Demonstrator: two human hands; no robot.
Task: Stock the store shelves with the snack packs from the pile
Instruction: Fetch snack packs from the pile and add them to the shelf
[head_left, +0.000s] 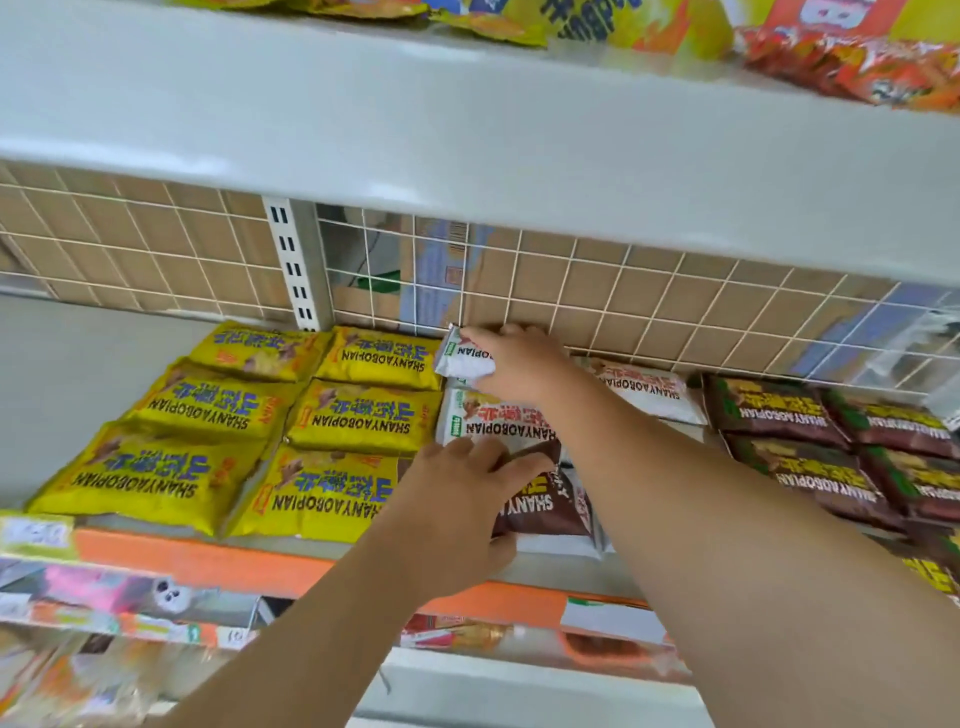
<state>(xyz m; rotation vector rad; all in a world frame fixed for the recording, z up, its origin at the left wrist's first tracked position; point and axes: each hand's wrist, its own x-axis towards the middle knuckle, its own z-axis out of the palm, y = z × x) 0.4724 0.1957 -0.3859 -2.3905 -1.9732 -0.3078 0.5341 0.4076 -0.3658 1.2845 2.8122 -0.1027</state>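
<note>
A grey store shelf (88, 384) with a wire-grid back (649, 291) carries flat rows of snack packs: yellow packs (218, 410) at nine o'clock, brown packs (810, 441) at three o'clock, white packs (644, 389) between. At twelve o'clock the right hand (514, 364) has its fingers curled round a held white pack (465, 358), close against the grid. The left hand (457, 499) pinches a brown pack (545, 506) at the shelf front, thumb beneath. The white one likely wants laying flat behind its row, edges squared, before the brown one goes toward three o'clock.
</note>
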